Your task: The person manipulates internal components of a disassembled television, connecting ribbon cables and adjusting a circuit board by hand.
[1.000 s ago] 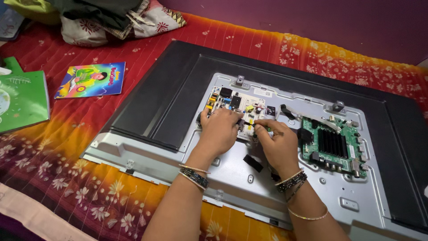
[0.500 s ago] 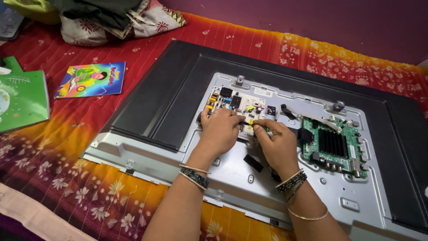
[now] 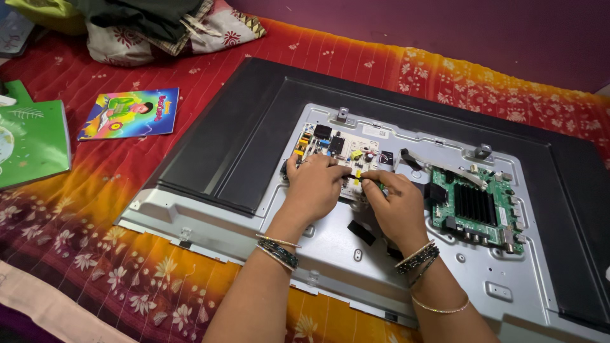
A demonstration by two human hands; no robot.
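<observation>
A flat-screen television point(image 3: 241, 133) lies face down with its back cover off, showing a silver metal chassis point(image 3: 330, 254). My left hand point(image 3: 312, 187) rests palm down on the white power board point(image 3: 337, 149), fingers spread over its components. My right hand point(image 3: 395, 206) sits just right of it, thumb and forefinger pinched on a thin green-handled tool point(image 3: 375, 185) at the board's lower right edge. Both wrists wear bangles. A green main board point(image 3: 473, 206) with a black heat sink lies to the right of my right hand.
The television lies on a red and orange floral cloth point(image 3: 127, 254). A colourful booklet point(image 3: 130, 114) and a green bag point(image 3: 32, 140) lie to the left. Folded clothes point(image 3: 152, 25) are heaped at the top left. Black tape pieces point(image 3: 361, 232) sit on the chassis.
</observation>
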